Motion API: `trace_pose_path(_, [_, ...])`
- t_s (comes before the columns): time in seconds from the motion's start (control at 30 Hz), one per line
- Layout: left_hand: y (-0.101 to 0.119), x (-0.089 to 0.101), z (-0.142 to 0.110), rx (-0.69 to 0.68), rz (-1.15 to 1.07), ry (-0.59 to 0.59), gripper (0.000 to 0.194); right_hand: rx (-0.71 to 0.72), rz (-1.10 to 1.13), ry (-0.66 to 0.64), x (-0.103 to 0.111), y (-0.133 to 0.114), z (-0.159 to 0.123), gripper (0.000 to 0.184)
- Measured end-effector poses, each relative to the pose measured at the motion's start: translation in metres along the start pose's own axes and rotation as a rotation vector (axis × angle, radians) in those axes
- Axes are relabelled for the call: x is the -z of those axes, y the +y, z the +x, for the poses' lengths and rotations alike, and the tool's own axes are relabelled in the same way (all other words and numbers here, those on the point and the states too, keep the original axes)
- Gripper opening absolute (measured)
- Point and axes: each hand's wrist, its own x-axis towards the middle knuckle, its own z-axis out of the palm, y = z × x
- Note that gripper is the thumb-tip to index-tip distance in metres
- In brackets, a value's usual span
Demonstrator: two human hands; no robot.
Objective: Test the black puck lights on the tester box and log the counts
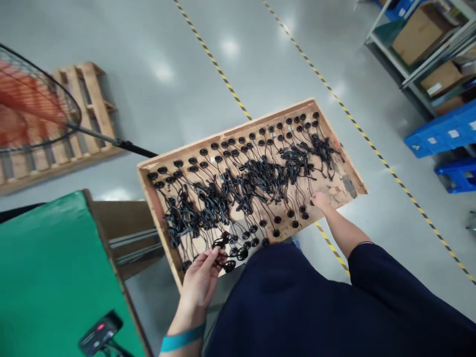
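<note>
Grey floor [148, 109] surrounds a wooden tray [344, 173] of black cables [262, 176]. My left hand [204, 275] pinches one bundle [222, 241] above the near edge; whether my right hand [321, 201], inside, grasps anything, I cannot tell.

A round wire cage [33, 109] is overlapping a wooden pallet [94, 101] at ten o'clock. At two, shelving [386, 58] is holding cardboard boxes [420, 33]; towards three, blue bins [442, 130] are sitting. At eight, a black device [97, 336] is showing a red light [100, 327].
</note>
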Motion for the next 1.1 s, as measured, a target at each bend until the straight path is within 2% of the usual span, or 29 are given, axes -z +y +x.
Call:
trace_pose_path(0.1, [0.004,-0.022,0.003,0.052,-0.030,-0.059,0.048,0.018,0.054,0.052,0.002,-0.013,-0.013,0.029])
trace_pose_path(0.17, [0.005,-0.039,0.004,0.058,-0.032,-0.118,0.045,0.113,0.134,0.111,0.003,-0.036,-0.038,0.036])
trace_pose_path(0.2, [0.006,-0.048,0.004,0.058,-0.032,-0.144,0.045,0.210,0.200,0.133,0.003,-0.052,-0.056,0.037])
trace_pose_path(0.27, [0.006,-0.066,0.004,0.063,-0.036,-0.186,0.044,0.578,0.428,0.154,0.002,-0.086,-0.099,0.034])
trace_pose_path(0.33, [0.007,-0.084,0.003,0.071,-0.042,-0.228,0.043,0.903,0.562,0.133,0.001,-0.118,-0.140,0.033])
trace_pose_path(0.37, [0.008,-0.091,0.002,0.073,-0.042,-0.247,0.042,1.002,0.579,0.108,0.001,-0.130,-0.157,0.029])
trace_pose_path(0.43, [0.008,-0.103,0.000,0.078,-0.039,-0.280,0.041,1.090,0.573,0.054,0.004,-0.145,-0.178,0.020])
trace_pose_path(0.5, [0.007,-0.106,0.000,0.083,-0.047,-0.286,0.040,1.052,0.597,0.033,0.010,-0.145,-0.183,0.025])
trace_pose_path(0.57, [0.004,-0.103,0.004,0.096,-0.067,-0.274,0.039,0.921,0.680,0.034,0.024,-0.132,-0.175,0.029])
trace_pose_path(0.7, [-0.004,-0.086,0.013,0.114,-0.093,-0.217,0.030,0.599,0.820,0.021,0.074,-0.097,-0.144,0.033])
trace_pose_path(0.8, [-0.007,-0.075,0.016,0.116,-0.097,-0.176,0.023,0.534,0.850,0.137,0.115,-0.081,-0.124,0.037])
trace_pose_path(0.87, [-0.006,-0.071,0.014,0.109,-0.118,-0.169,0.022,0.550,0.839,0.246,0.131,-0.071,-0.115,0.038])
trace_pose_path(0.9, [-0.005,-0.069,0.013,0.100,-0.134,-0.172,0.023,0.553,0.816,0.292,0.133,-0.066,-0.111,0.037])
trace_pose_path(0.97, [-0.002,-0.066,0.010,0.073,-0.163,-0.196,0.028,0.525,0.709,0.338,0.123,-0.052,-0.102,0.035])
trace_pose_path(1.03, [0.000,-0.063,0.007,0.043,-0.167,-0.215,0.033,0.422,0.496,0.286,0.098,-0.036,-0.090,0.031])
trace_pose_path(1.1, [0.001,-0.060,0.005,0.013,-0.137,-0.198,0.036,0.274,0.267,0.166,0.066,-0.021,-0.077,0.027])
